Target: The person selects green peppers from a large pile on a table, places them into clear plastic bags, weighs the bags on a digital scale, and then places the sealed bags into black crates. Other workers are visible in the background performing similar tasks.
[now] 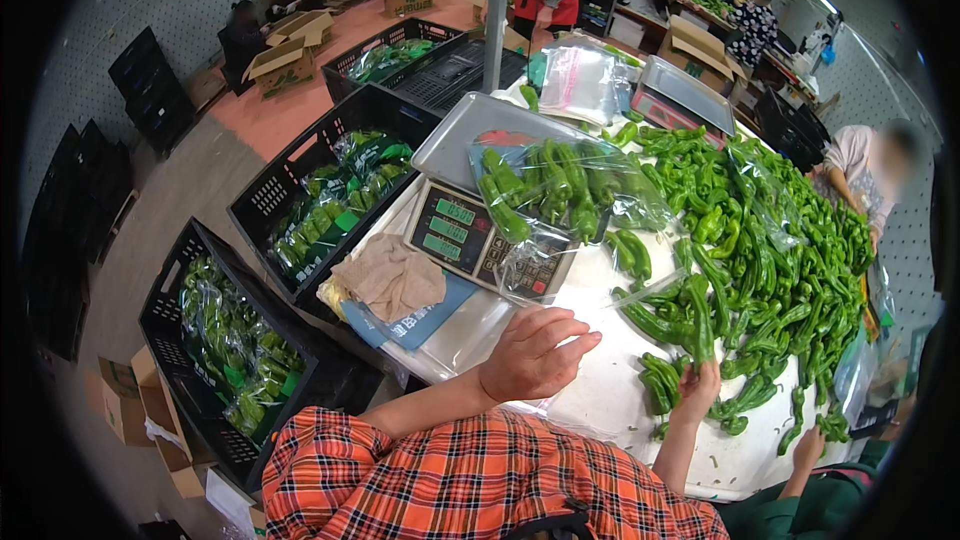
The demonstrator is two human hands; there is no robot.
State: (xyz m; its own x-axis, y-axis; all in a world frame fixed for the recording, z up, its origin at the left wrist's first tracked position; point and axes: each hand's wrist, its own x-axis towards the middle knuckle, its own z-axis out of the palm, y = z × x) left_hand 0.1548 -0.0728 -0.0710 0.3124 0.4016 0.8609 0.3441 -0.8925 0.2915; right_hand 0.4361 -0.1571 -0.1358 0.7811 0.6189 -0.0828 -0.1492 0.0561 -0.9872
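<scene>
Over the white tabletop, my left hand (pixel 536 356) is loosely curled with its fingers apart and nothing visible in it. My right hand (pixel 697 391) pinches the lower end of a long green pepper (pixel 699 319). That pepper points away from me, in front of the large heap of green peppers (pixel 780 262). Beyond my left hand, a clear plastic bag (pixel 551 180) of peppers lies over a digital scale (pixel 450 229) and its steel pan (pixel 466 127). A small cluster of peppers (pixel 658 382) lies just left of my right hand.
Black crates (pixel 337 195) of bagged peppers stand left of the table. A tan cloth (pixel 391 276) lies beside the scale. Behind are flat plastic bags (pixel 577 86) and another scale (pixel 686 94). A co-worker's hand (pixel 808 446) is close on my right; another person (pixel 862 165) stands across the heap.
</scene>
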